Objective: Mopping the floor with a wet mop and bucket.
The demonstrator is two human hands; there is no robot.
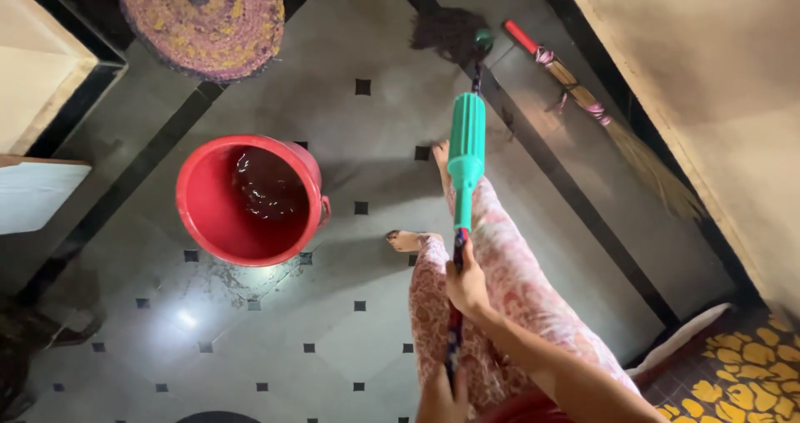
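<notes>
Left hand (pixel 442 398): clenched round the lower mop handle at the bottom edge of the floor view.
Bucket (pixel 250 200): red, holding dark water, set on the tiled floor (pixel 350 340) left of the legs.
Right hand (pixel 467 285): gripped on the handle higher up.
Mop (pixel 465 152): green sleeve, dark head laid on the floor near the top edge.
Broom (pixel 600 115): laid along the right wall.

Floor items around the tiled room

A red bucket (pixel 250 200) of dark water is set on the grey tiled floor (pixel 350 340). A round woven mat (pixel 200 19) is seen at the top, a broom (pixel 608 123) is laid beside the wall, and a yellow-patterned mat (pixel 742 365) is at lower right.
</notes>
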